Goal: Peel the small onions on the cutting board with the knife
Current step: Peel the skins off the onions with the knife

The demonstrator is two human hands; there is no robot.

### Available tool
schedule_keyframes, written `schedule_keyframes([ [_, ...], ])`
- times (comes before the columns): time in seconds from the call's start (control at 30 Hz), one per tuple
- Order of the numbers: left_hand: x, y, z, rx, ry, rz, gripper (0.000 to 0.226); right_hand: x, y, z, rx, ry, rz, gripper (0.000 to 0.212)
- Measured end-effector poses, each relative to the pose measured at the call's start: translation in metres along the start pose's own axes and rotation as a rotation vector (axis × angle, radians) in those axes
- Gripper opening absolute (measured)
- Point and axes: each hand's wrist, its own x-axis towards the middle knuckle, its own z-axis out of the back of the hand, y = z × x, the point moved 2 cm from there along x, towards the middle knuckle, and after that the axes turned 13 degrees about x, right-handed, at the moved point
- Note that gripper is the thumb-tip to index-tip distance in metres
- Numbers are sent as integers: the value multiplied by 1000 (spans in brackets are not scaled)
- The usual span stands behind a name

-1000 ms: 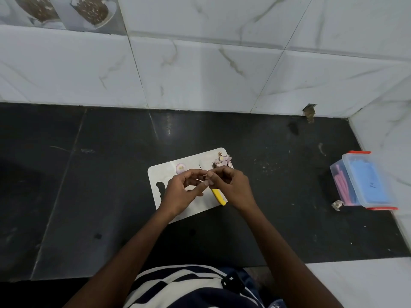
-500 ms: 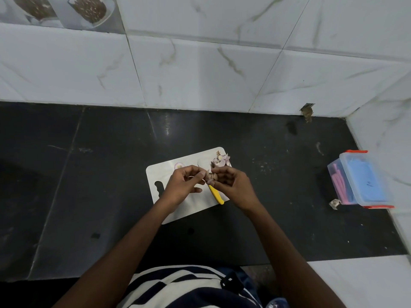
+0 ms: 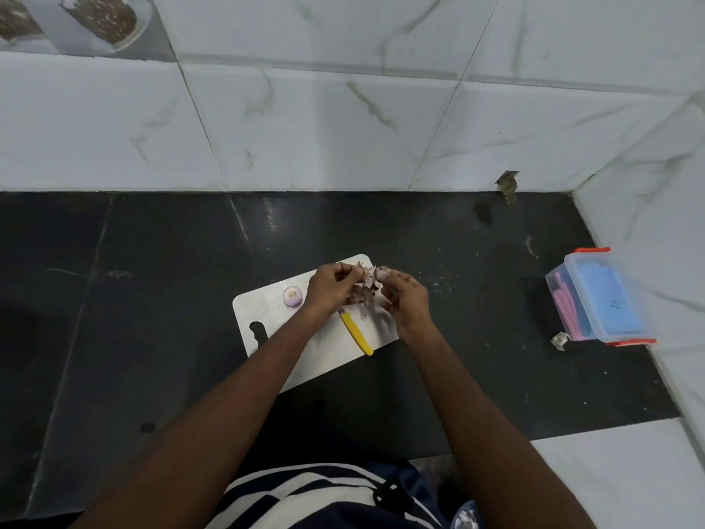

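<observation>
Right hand [image 3: 405, 299] pinching small onion [image 3: 381, 273] aloft; left hand [image 3: 329, 287] pinching loose skin [image 3: 361, 292] to strip it — yellow-handled knife [image 3: 356, 334] parked on cutting board [image 3: 267, 311], peeled onion [image 3: 292, 296] set aside left.

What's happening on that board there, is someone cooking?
A person is peeling small onions by hand over a white cutting board on a dark counter. The right hand holds a small onion, while the left hand pinches a bit of skin above a pile of peels. The yellow-handled knife lies unused on the board, and one peeled onion sits near the board's left side.
</observation>
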Motion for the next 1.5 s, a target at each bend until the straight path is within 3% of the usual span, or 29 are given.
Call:
schedule_keyframes([
  [0.13, 10, 0, -2, 160, -143, -9, 17, 4, 3, -3, 179, -141, -65, 29],
  [0.2, 12, -7, -3, 315, -156, -95, 20, 4, 3, -1, 189, -142, -50, 29],
  [0.37, 11, -24, 6, 780, -201, -377, 32, -1, -3, 18, -128, -21, 110, 25],
  [0.43, 2, -31, 14, 720, -222, -491, 29, -8, -3, 22, -295, 61, 223, 27],
  [0.5, -12, -37, 22, 545, -103, -551, 25, -19, -1, 22, -472, 131, 348, 30],
  [0.6, -35, -35, 32, 504, 58, -590, 28, -34, 3, 18, -587, 194, 436, 32],
  [0.77, -60, -26, 52, 461, 33, -547, 27, -49, 4, 9, -689, 338, 510, 31],
  [1.0, -76, -25, 67, 461, 14, -562, 26, -65, 8, -6, -638, 481, 596, 30],
  [1.2, -83, -20, 63, 262, 10, -474, 26, -66, 8, -10, -587, 495, 667, 31],
  [1.5, -83, -20, 65, 300, 3, -480, 26, -64, -3, -6, -418, 407, 489, 30],
])
